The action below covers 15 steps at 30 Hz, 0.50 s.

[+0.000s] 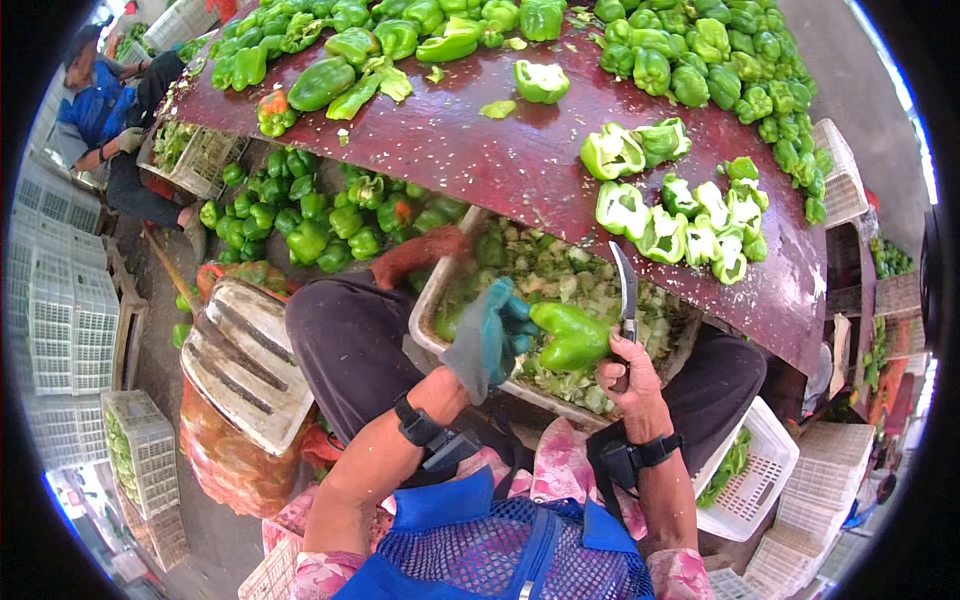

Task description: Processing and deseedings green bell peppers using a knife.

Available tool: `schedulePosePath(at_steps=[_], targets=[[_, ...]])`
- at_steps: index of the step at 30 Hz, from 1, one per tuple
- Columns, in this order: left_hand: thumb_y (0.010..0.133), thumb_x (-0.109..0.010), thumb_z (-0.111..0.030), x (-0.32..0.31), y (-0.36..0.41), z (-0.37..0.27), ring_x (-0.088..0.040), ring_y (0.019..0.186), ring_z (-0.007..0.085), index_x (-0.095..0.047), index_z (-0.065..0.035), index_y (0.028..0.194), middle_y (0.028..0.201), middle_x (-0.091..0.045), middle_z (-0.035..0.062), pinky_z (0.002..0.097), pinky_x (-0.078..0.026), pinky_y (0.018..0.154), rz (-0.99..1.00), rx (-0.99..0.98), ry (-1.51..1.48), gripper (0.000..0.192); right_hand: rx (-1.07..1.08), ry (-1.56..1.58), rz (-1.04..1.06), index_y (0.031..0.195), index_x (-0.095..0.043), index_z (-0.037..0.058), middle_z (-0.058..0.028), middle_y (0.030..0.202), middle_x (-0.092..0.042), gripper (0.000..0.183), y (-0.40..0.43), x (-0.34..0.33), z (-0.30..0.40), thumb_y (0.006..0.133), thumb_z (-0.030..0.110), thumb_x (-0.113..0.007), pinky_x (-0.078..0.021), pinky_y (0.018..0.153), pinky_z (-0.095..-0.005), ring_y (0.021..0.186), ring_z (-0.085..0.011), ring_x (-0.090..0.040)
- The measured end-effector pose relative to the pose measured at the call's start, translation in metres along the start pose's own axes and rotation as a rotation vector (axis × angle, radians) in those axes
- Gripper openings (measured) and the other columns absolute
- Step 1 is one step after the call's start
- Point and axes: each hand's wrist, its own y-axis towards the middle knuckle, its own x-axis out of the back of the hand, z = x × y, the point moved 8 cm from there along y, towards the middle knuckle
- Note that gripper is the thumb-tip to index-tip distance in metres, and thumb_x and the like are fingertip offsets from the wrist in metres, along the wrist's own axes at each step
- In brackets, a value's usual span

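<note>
My left hand (491,334), in a grey and teal work glove, has its curled fingers at the left end of a green bell pepper (571,337). The pepper hangs above a crate (431,311) of pale pepper cores and scraps. In my bare right hand (634,375) is the handle of a curved-blade knife (627,289), its tip pointing up and away from me. My right fingers lie close to the pepper's right side. Several cut pepper halves (664,232) rest on the dark red tabletop (480,165) beyond the knife.
Whole green peppers (697,52) are heaped on the table; more (307,232) lie below its left edge. A dirty white slotted board (247,360) leans at left. A white basket (750,472) stands at right. A person (105,112) sits far left near stacked crates (67,292).
</note>
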Motion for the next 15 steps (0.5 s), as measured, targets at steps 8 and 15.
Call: schedulePosePath(at_steps=[8, 15], targets=[[0.099, -0.05, -0.035, -0.02, -0.015, -0.034, -0.062, 0.083, 0.0147, -0.06, -0.006, 0.111, 0.116, -0.063, 0.0087, 0.0296, -0.054, 0.071, 0.143, -0.486, 0.408, 0.033, -0.005, 0.22, 0.076, 0.093, -0.054, 0.0143, 0.0035, 0.075, -0.052, 0.013, -0.004, -0.006, -0.007, 0.088, 0.011, -0.065, -0.035, 0.043, -0.0216, 0.049, -0.0063, -0.044], [0.097, -0.054, -0.023, -0.034, -0.011, -0.001, -0.056, 0.098, 0.0103, -0.052, -0.006, 0.126, 0.114, -0.058, 0.002, 0.0264, -0.049, 0.084, 0.342, -0.261, 0.438, 0.034, 0.261, -0.01, 0.039, 0.095, -0.054, 0.0057, -0.0003, 0.074, -0.054, 0.017, -0.022, -0.026, 0.016, 0.084, 0.004, -0.067, -0.0401, 0.042, -0.0233, 0.05, -0.0089, -0.05]])
